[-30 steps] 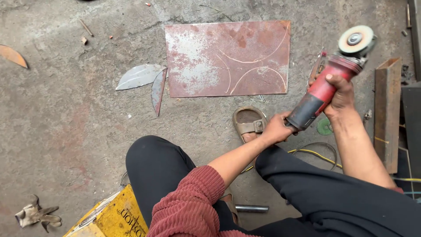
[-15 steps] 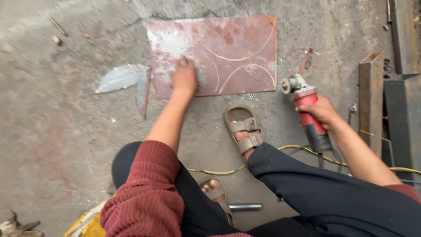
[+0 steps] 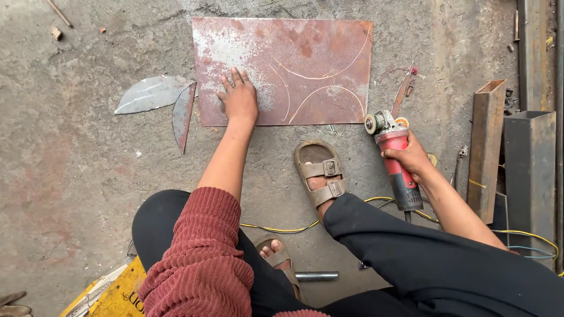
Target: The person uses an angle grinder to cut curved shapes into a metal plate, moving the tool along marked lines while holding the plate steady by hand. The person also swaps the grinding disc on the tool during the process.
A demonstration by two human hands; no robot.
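Since half a second ago little has shifted: the left hand (image 3: 239,100) stays flat on the sheet (image 3: 282,70), fingers spread and open near its lower left corner, and the right hand (image 3: 411,157) keeps its closed grip on the red grinder (image 3: 395,158), which now sits a bit lower, disc toward 11 o'clock, just off the sheet's lower right corner.

Judging by this, the step is steadying the rusty sheet, with curved lines scratched across its right half. Any cutting along them would call for a firm hold-down and the disc brought onto a line, clear of the pressing fingers.

Two leaf-shaped cutouts (image 3: 154,94) lie at 9 o'clock of the sheet, touching its left edge. Rough concrete floor (image 3: 64,170) spreads all around. Square steel tubes (image 3: 487,147) stand at 3 o'clock, and a yellow cable (image 3: 282,229) runs under the legs, beside a sandalled foot (image 3: 320,170).
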